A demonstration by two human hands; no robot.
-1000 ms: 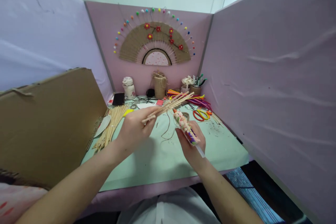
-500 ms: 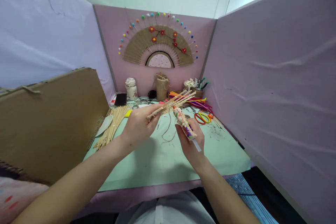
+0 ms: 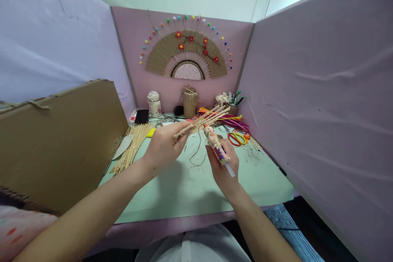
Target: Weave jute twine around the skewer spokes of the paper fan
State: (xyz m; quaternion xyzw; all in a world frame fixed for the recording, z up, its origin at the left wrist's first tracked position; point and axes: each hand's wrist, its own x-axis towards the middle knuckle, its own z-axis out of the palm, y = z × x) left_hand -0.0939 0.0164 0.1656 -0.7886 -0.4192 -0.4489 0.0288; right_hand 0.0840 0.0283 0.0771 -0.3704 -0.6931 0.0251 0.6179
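Several thin wooden sticks [image 3: 211,117], fanned out toward the upper right, are gripped by my left hand [image 3: 166,142] above the table. My right hand [image 3: 225,168] is wrapped round a glue gun [image 3: 216,144] with a floral pattern; a whitish glue stick [image 3: 229,169] pokes out of its rear end. The gun's nozzle points up at the sticks and lies close under them; whether it touches them I cannot tell. A thin brown string [image 3: 198,151] shows on the table between my hands.
A pile of wooden sticks [image 3: 132,149] and a white oval piece [image 3: 123,146] lie left, beside a standing cardboard sheet [image 3: 61,143]. Scissors [image 3: 237,138] and pipe cleaners [image 3: 236,121] are at right. A jar [image 3: 154,104] and twine roll [image 3: 190,104] stand behind. A decorated fan [image 3: 162,51] hangs on the back panel.
Hardly anything differs. Both hands keep their hold on the sticks and the glue gun, and the whole view has shifted very slightly.
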